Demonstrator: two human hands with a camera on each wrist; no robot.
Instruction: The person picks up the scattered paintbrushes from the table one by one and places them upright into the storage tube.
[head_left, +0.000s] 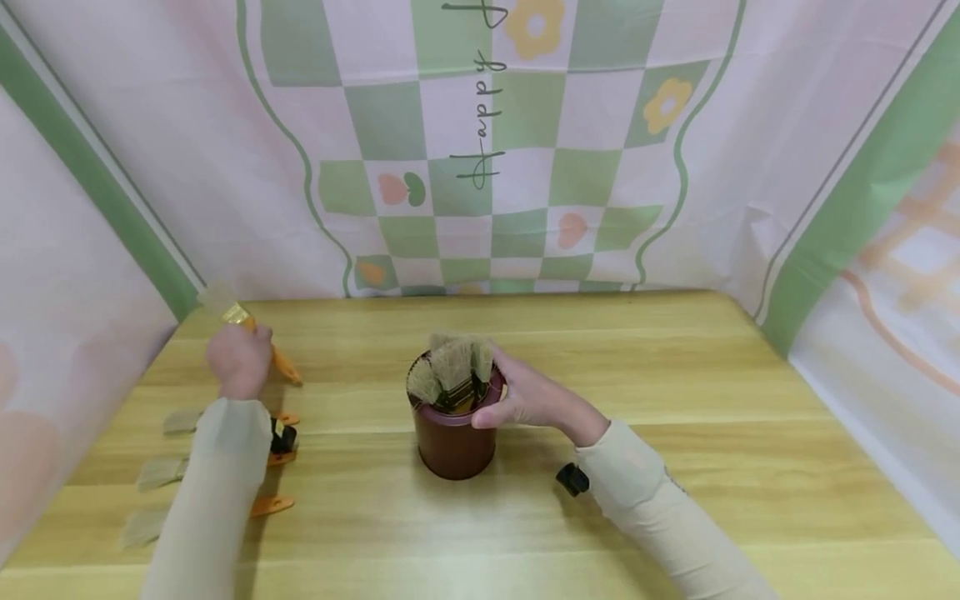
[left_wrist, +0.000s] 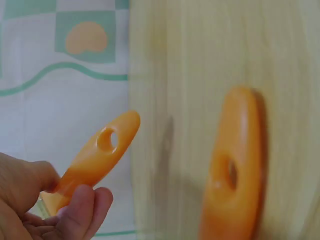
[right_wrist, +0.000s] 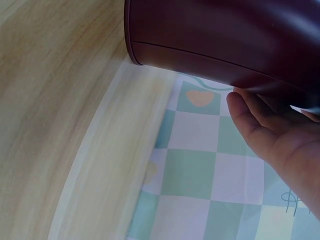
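At the table's far left, my left hand (head_left: 240, 358) pinches a paintbrush (head_left: 283, 364) by its orange handle (left_wrist: 102, 145); the pale bristles point away to the upper left. Near the middle of the table stands a dark red can (head_left: 455, 443), upright, with several paintbrushes (head_left: 452, 367) in it, bristles up. My right hand (head_left: 532, 396) grips the can's right side near the rim, thumb in front and fingers behind. From below, the right wrist view shows fingers (right_wrist: 250, 112) against the can's wall (right_wrist: 215, 40).
Three more paintbrushes lie in a column on the wooden table (head_left: 637, 350) at left, partly covered by my left forearm; one handle (head_left: 272, 506) shows nearest me. A printed cloth (head_left: 457, 100) hangs behind the table and along both sides.
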